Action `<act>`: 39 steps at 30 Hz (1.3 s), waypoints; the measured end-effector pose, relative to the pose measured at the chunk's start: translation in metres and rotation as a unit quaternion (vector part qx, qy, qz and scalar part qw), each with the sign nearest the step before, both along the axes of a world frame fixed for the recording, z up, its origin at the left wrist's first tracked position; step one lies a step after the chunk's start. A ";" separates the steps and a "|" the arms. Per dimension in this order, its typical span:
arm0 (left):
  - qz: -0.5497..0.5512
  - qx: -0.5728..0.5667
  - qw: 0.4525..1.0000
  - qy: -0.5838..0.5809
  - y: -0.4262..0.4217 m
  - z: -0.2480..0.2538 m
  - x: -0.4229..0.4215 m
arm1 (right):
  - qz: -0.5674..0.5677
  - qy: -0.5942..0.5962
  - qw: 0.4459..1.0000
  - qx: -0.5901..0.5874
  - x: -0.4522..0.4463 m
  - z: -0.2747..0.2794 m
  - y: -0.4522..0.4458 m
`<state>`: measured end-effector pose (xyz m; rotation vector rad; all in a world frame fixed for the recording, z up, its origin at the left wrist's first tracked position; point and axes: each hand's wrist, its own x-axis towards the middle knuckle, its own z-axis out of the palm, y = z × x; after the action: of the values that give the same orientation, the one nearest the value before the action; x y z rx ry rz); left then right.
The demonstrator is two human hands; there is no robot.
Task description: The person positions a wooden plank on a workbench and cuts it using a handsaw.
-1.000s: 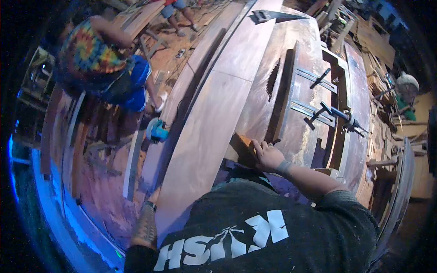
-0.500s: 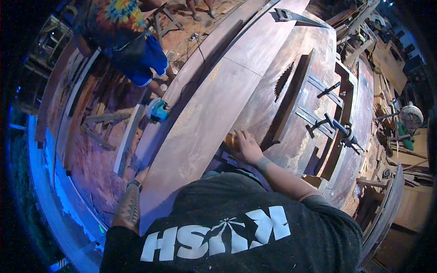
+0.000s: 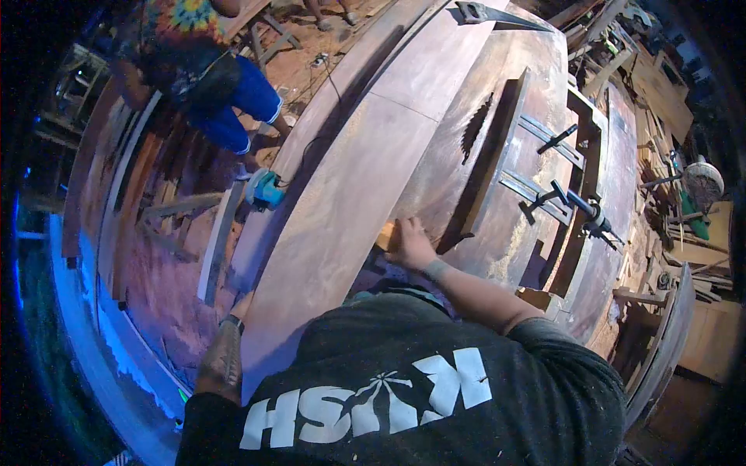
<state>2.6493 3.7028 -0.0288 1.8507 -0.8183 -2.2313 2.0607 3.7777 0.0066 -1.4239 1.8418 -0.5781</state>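
A long, wide wooden plank (image 3: 342, 186) runs diagonally away from the body, with a thin seam across it. At its near left edge rests my left hand (image 3: 244, 305); its fingers are mostly hidden. My right hand (image 3: 412, 245) is closed on a small orange-brown wooden block (image 3: 386, 235) by the plank's right edge. Right of this hand, a dark wooden bar (image 3: 497, 155) lies on a broad wooden surface (image 3: 497, 225) dusted with sawdust.
A handsaw (image 3: 478, 13) lies at the plank's far end. Two metal clamps (image 3: 556, 140) (image 3: 556, 198) and a drill-like tool (image 3: 594, 217) are on the right. A teal power tool (image 3: 266, 189) with a cord sits left of the plank. Another person in blue shorts (image 3: 241, 105) stands at upper left.
The view has shifted slightly, moving the scene up and left. My right hand has turned a little, and more of the wooden block shows. My left hand stays at the plank's edge.
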 end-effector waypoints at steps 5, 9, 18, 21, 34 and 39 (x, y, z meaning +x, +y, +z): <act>-0.017 -0.012 0.999 -0.027 0.001 -0.017 0.013 | -0.041 -0.035 0.999 -0.006 0.026 -0.001 -0.016; -0.028 -0.027 0.998 -0.049 0.001 -0.029 0.015 | -0.008 -0.027 0.999 -0.042 0.021 -0.012 -0.015; -0.132 -0.196 0.932 -0.275 -0.007 -0.043 0.029 | 0.065 -0.070 0.993 -0.066 -0.008 -0.029 -0.010; -0.069 -0.245 0.929 -0.270 0.009 0.021 0.003 | 0.089 -0.034 0.993 -0.071 -0.012 -0.034 -0.012; -0.036 -0.495 0.546 -0.675 0.198 0.158 -0.035 | 0.232 -0.070 0.925 -0.293 0.017 0.129 -0.043; 0.068 -0.510 0.604 -0.608 0.233 0.153 -0.087 | 0.264 -0.296 0.909 -0.130 0.121 0.149 -0.060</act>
<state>2.5623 3.9360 0.1243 2.2069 -1.4759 0.1881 2.1815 3.7173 0.1561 -1.6061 0.8767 -0.8715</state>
